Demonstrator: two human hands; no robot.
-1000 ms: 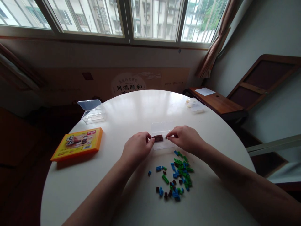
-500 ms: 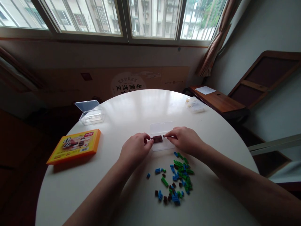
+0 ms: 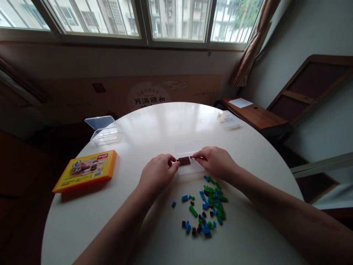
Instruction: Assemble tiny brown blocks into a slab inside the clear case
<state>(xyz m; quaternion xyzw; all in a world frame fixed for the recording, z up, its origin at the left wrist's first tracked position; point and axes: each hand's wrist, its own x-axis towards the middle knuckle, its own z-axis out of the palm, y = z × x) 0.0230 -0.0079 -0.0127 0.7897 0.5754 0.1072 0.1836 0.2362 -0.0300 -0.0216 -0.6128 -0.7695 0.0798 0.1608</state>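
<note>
Right fingers pinching brick, left holding block

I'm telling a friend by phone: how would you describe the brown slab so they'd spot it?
On the round white table, just beyond the loose bricks, is a clear case. There, the left hand holds the brown slab, a ribbed-looking rectangle much bigger than the brown bit in the right hand.

Over the open clear case, a ridged brown slab sits beside 1 tiny brick.
</note>
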